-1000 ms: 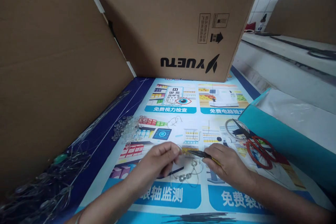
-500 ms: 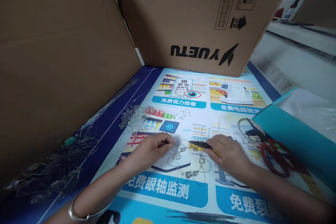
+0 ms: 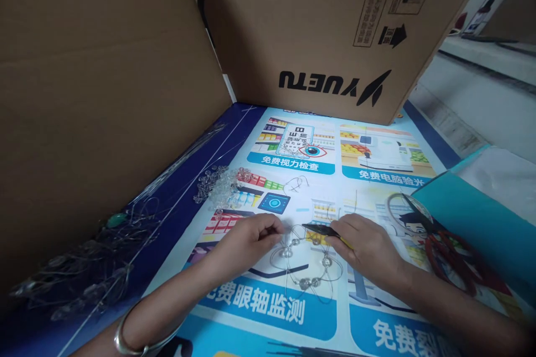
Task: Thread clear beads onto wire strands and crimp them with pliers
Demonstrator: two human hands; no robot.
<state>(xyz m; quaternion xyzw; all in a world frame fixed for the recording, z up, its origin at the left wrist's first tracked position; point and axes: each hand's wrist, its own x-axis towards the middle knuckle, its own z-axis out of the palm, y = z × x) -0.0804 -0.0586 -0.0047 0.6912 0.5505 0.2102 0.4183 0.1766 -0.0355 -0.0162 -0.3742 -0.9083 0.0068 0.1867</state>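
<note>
My right hand (image 3: pixel 368 245) is closed around a pair of pliers (image 3: pixel 320 229) with dark pointed jaws and a bit of yellow handle showing. The jaw tips point left, at thin wire on a looped wire piece strung with clear beads (image 3: pixel 307 283). My left hand (image 3: pixel 257 240) is closed in a pinch at the upper left of that piece, on thin wire running to its loops. The fingertips hide the wire's end. Behind my left hand lies a heap of loose clear and pinkish beads (image 3: pixel 221 185).
Red-handled scissors (image 3: pixel 450 268) lie right of my right forearm, by a turquoise box (image 3: pixel 464 201). Tangled beaded wires (image 3: pixel 84 284) lie at the left, and dark wire lengths (image 3: pixel 318 351) at the front edge. Cardboard walls (image 3: pixel 326 28) stand behind and left of the printed sheet.
The whole view has shifted a little, so the scene sits slightly further right. Both hands, the pliers and the beaded piece keep nearly the same places relative to each other.
</note>
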